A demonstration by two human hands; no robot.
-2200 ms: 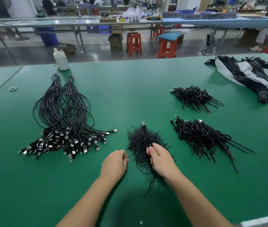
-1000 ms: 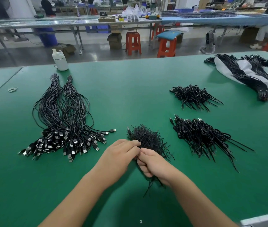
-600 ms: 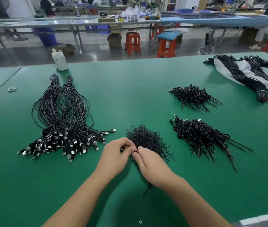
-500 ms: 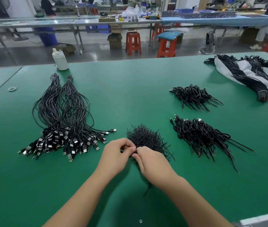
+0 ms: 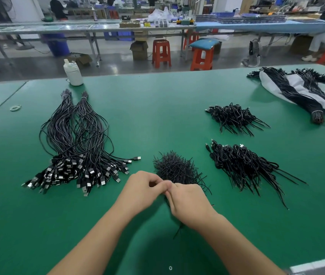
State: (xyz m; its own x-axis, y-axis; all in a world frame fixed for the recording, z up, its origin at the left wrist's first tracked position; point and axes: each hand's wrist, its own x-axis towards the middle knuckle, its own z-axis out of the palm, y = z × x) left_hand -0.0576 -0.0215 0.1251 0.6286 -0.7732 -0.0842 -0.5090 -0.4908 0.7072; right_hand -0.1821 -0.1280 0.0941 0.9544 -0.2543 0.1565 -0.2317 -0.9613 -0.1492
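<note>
My left hand and my right hand meet fingertip to fingertip at the near edge of a pile of short black ties on the green table. Both hands have curled fingers and pinch a thin black cable between them. Most of that cable is hidden under my right hand; only its tail trails out below the wrist toward me.
A large fan of black USB cables lies to the left. Two heaps of coiled cables sit to the right. Far right, cable bundles on a white bag. A white bottle stands at the far edge, beside a rubber band.
My left hand moved right to join my right hand at the tie pile. The USB plug that stuck up from my right hand is now hidden. The fingertips have stayed pinched together lately.
</note>
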